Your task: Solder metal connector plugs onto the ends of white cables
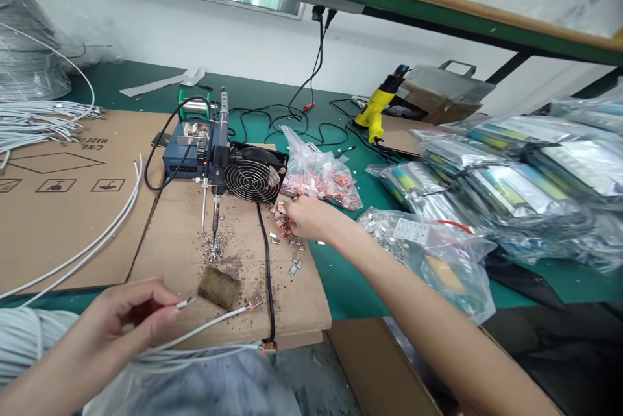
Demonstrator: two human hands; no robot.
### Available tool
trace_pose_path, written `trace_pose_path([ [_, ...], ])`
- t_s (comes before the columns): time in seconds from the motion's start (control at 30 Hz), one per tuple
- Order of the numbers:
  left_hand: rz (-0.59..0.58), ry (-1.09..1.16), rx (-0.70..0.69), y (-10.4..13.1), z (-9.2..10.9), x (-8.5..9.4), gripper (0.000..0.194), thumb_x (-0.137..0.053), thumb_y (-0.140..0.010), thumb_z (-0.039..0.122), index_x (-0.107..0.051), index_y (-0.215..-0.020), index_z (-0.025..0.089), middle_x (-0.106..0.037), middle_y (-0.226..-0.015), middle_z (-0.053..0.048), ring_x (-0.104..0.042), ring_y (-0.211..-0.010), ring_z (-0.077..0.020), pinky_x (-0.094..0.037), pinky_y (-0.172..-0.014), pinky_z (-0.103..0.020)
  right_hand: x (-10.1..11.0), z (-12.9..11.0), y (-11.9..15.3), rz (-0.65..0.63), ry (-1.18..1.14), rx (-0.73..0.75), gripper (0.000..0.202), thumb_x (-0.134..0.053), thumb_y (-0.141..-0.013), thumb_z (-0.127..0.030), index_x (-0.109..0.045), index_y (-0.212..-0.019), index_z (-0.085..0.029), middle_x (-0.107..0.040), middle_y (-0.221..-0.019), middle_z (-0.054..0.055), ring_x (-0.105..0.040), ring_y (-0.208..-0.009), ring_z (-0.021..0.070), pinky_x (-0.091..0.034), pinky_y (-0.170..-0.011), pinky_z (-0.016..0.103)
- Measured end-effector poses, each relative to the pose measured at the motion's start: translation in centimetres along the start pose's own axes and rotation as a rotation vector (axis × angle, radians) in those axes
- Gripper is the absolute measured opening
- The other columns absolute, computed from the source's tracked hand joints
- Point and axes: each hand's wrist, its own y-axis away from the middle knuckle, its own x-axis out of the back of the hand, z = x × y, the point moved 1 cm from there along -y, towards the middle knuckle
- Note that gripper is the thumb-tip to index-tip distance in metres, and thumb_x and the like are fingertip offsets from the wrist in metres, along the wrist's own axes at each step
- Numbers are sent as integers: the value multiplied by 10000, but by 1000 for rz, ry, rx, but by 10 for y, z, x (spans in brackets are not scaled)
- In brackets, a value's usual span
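Observation:
My left hand (139, 315) pinches a white cable (183, 304) near its end, where short bare wires stick out. My right hand (305, 216) is at the pile of small metal-and-orange connectors (282, 221) beside the fan, its fingers closed; whatever is between them is hidden. A cable with a connector (254, 303) on its end lies just right of my left hand. Below it runs a bundle of white cables (209, 352) with similar ends. A brown sponge (219, 287) rests on the cardboard, and a soldering iron (215, 208) points down in its stand above solder scraps.
A black fan (253, 176) and a blue soldering station (181, 163) stand behind. Bags of connectors (321, 176) and small metal parts (384, 228) lie to the right, near a yellow heat gun (374, 111) and wrapped packages (511, 176). A black cord (267, 260) crosses the cardboard.

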Motion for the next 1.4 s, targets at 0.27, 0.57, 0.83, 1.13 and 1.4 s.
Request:
trace_pose_path([
  [0.27,-56,-173,-30,-35,-2,16,290,-474,-834,385,-652,-875,160,-562,-665,-6,-439,-535,-100,-322,-467,-193,4,-16,32,93,-345,66,122,-483,-838,-116,-567,-921,-145,-635,-692,27,-608,-593,156,-436,-539,232],
  [0.57,-224,-51,-30,-75,4,9,249,-505,-801,306,-645,-840,104,-501,-561,26,-394,-441,-67,-304,-409,-180,-18,-91,16,-41,-1547,-108,172,-573,-754,-257,-608,-872,-137,-596,-699,28,-562,-523,106,-511,-495,221],
  [0.83,-261,116,80,-82,5,10,303,-545,-774,284,-649,-942,54,-403,-452,70,-337,-378,-50,-251,-350,-166,-26,-104,-3,-133,-1859,-241,274,-741,-605,-264,-617,-792,-108,-652,-644,29,-581,-485,76,-517,-469,160],
  [1.13,-267,148,-47,-84,10,11,219,-535,-782,208,-682,-891,89,-494,-511,52,-298,-416,-38,-230,-358,-156,-25,-101,-2,-125,-1942,-233,259,-787,-609,-286,-668,-782,-135,-680,-650,39,-583,-491,78,-512,-467,155],
  [1.4,-254,156,-46,-85,12,13,210,-538,-772,191,-685,-871,79,-519,-513,49,-320,-399,-34,-246,-349,-155,-24,-102,-1,-104,-1934,-241,251,-794,-608,-296,-673,-765,-142,-679,-647,40,-568,-474,77,-506,-460,163],
])
